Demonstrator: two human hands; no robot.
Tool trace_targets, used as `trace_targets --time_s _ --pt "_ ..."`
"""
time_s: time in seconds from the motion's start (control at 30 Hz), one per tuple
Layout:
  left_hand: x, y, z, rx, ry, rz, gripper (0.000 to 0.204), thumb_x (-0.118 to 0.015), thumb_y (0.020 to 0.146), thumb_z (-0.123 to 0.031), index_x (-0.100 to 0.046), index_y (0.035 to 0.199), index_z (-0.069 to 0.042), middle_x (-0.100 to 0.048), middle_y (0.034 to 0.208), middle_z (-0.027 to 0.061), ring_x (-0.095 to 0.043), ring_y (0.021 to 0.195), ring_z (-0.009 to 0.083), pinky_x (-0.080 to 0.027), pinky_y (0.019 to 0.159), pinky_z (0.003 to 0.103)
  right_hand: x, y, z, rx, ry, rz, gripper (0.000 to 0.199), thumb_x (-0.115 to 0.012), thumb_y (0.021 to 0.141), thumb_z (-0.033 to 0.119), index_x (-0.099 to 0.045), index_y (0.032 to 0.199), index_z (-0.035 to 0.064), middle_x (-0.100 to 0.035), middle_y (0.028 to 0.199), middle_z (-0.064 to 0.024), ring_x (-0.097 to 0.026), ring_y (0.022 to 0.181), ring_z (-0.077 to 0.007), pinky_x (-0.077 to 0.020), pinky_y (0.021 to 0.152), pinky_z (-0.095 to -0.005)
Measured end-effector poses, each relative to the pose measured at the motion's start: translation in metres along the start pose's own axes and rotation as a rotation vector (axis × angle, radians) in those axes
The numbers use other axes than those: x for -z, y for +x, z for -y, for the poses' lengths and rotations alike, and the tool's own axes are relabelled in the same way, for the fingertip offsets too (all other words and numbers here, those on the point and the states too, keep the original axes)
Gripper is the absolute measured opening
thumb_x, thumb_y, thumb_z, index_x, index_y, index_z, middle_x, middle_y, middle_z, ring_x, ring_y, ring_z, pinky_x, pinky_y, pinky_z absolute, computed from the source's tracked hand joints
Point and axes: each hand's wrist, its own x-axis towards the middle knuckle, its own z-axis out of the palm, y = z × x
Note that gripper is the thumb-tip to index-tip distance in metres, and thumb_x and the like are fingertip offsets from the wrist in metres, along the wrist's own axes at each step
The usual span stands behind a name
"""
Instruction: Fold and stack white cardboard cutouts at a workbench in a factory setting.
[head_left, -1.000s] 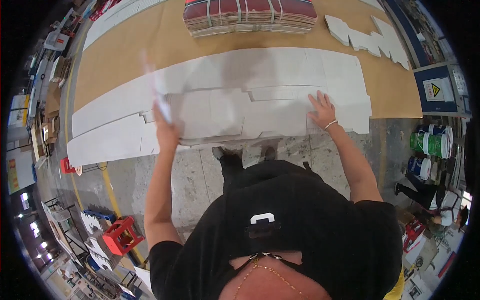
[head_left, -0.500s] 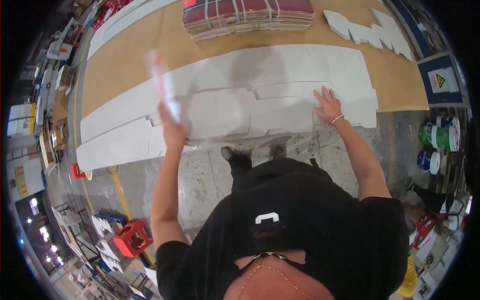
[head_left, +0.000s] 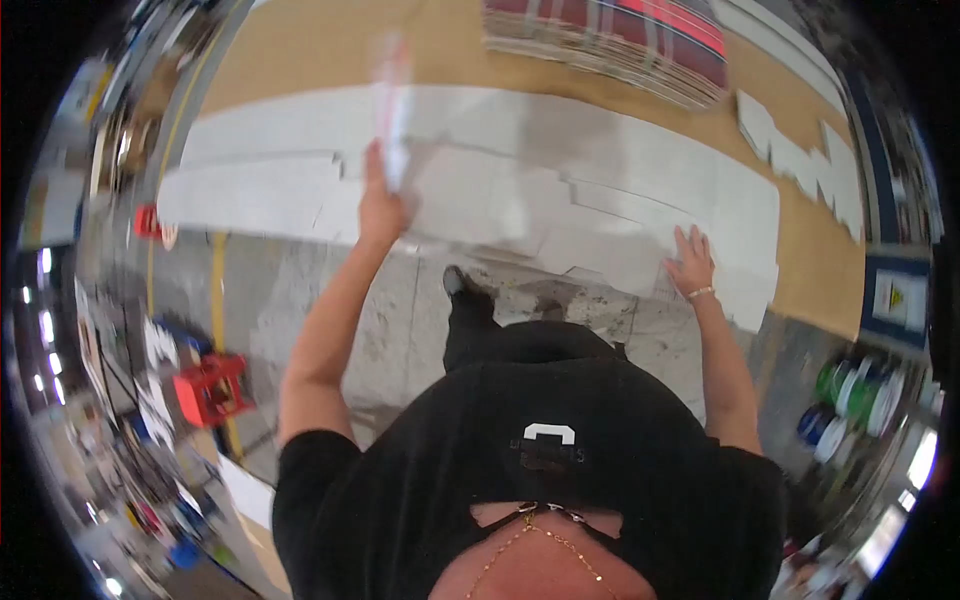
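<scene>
In my left hand (head_left: 382, 208) is a thin, long white piece with a pinkish-red part (head_left: 393, 120). It stands up from the fingers over the white sheets, too blurred for its kind to be told. My right hand (head_left: 692, 262), a bracelet at its wrist, lies with fingers spread on the near right part of the white die-cut cardboard sheets (head_left: 480, 170). Stepped cut lines run across these sheets, and their near edge faces my body.
Brown board (head_left: 300, 60) lies under the sheets. At the far side sits a strapped bundle of dark red printed cardboard (head_left: 610, 50). A white cut-out piece (head_left: 790, 150) lies to its right. Paint buckets (head_left: 860, 390) stand on the floor at right, a red stool (head_left: 213, 388) at left.
The view has turned, so the bundle and buckets appear shifted. My left hand still grips the white and red piece. My right hand stays spread on the sheets.
</scene>
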Motion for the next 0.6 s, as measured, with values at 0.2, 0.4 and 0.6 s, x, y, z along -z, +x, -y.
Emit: trace_targets --time_s 0.2,0.4,0.6 --pt "0.003 -0.015 0.046 0.142 -0.169 -0.142 0.063 -0.055 0.075 -0.003 -0.032 0.133 -0.002 -0.047 0.125 0.0197 -0.053 0.107 0.0331 -0.046 0.083 0.037 0.027 0.047 0.035 0.14 -0.275 0.035 0.066 -0.068 0.072 0.029 -0.042 0.131 0.0185 -0.033 0.137 -0.017 -0.031 0.125 -0.0375 -0.0302 0.099 -0.0495" --pt "-0.027 -0.05 0.123 0.81 -1.618 -0.421 0.049 -0.061 0.08 -0.011 -0.041 0.124 -0.002 -0.055 0.114 0.0101 -0.056 0.099 0.0241 -0.048 0.08 0.036 0.032 0.131 0.343 0.68 0.422 -0.025 0.044 -0.06 0.081 0.024 -0.05 0.12 0.0038 -0.048 0.124 -0.0189 -0.04 0.12 -0.0327 -0.0327 0.099 -0.0378" --pt "0.023 -0.033 0.155 1.007 -1.407 -0.89 0.036 -0.052 0.088 -0.019 -0.043 0.12 -0.007 -0.056 0.102 0.0093 -0.057 0.085 0.0166 -0.048 0.062 0.029 -0.032 0.221 0.554 0.898 0.362 -0.056 0.042 -0.059 0.08 0.028 -0.055 0.114 0.0028 -0.055 0.111 -0.0178 -0.05 0.103 -0.0317 -0.0401 0.089 -0.0387"
